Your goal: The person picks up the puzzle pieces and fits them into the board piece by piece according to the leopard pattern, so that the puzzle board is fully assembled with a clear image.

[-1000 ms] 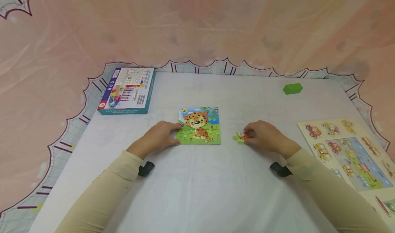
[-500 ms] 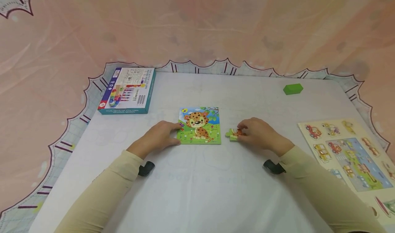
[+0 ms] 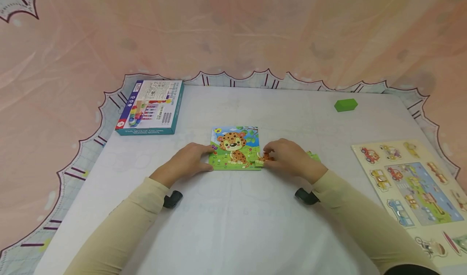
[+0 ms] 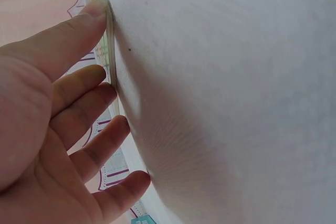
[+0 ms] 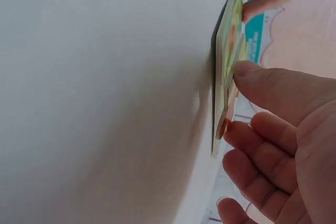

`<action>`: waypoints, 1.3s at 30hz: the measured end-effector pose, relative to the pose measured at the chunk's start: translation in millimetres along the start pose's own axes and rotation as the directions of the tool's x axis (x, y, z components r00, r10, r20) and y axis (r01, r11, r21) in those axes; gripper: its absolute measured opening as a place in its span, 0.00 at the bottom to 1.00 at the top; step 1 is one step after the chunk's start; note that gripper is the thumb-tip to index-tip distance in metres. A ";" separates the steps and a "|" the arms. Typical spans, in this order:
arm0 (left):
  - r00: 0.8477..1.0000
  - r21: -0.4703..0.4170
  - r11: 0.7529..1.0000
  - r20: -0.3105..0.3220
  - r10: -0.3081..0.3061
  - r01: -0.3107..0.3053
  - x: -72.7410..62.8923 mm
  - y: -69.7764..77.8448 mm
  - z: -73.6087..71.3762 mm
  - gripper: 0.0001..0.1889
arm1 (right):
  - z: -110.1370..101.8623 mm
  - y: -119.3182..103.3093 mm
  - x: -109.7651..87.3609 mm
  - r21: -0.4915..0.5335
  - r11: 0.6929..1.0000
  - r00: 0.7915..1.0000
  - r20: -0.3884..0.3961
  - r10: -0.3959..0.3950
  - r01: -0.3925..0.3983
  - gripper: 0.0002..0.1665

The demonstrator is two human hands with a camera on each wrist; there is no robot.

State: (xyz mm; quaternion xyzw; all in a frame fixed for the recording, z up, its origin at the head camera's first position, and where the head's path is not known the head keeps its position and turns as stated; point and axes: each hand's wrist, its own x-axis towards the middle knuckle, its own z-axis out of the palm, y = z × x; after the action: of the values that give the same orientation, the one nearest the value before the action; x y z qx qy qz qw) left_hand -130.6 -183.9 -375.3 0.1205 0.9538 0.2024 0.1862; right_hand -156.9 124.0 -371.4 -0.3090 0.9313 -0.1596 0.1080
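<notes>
A square puzzle board (image 3: 235, 143) with a spotted leopard cub on green grass lies flat in the middle of the table. My left hand (image 3: 184, 163) rests at its left edge, thumb and fingers (image 4: 107, 95) touching the side. At the lower right of the board, my right hand (image 3: 292, 157) pinches an orange and green puzzle piece (image 3: 260, 162) between thumb and fingers. The piece overlaps the board's right edge; in the right wrist view this puzzle piece (image 5: 224, 116) is slightly tilted against it. Part of it is hidden by my fingertips.
A small green piece (image 3: 314, 156) shows behind my right hand. A boxed toy set (image 3: 151, 107) stands at the back left, a green block (image 3: 345, 105) at the back right. A vehicle picture board (image 3: 379, 202) lies at the right, partly under my right sleeve.
My right hand has moved left with the puzzle piece, from beside the board to over its right edge. A green piece behind it has come into view. My left hand has stayed still.
</notes>
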 end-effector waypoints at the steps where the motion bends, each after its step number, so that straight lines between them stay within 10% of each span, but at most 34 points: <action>1: 1.000 0.006 1.000 0.000 0.005 -0.005 0.2 0.2 0.1 0.32 | 0.3 -1.3 0.9 -0.001 1.000 1.000 0.002 0.002 -0.002 0.22; 39: 0.999 0.071 0.997 0.015 0.040 -0.041 20.4 19.0 7.1 0.31 | 15.6 -30.9 31.7 -0.056 0.998 0.999 -0.033 0.005 -0.007 0.23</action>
State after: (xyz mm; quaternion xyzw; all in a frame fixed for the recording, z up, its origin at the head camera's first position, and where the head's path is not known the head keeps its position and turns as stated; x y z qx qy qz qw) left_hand -143.2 -158.4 -379.4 0.1479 0.9565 0.1714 0.1840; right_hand -160.5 77.6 -377.8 -0.3065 0.9381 -0.1380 0.0842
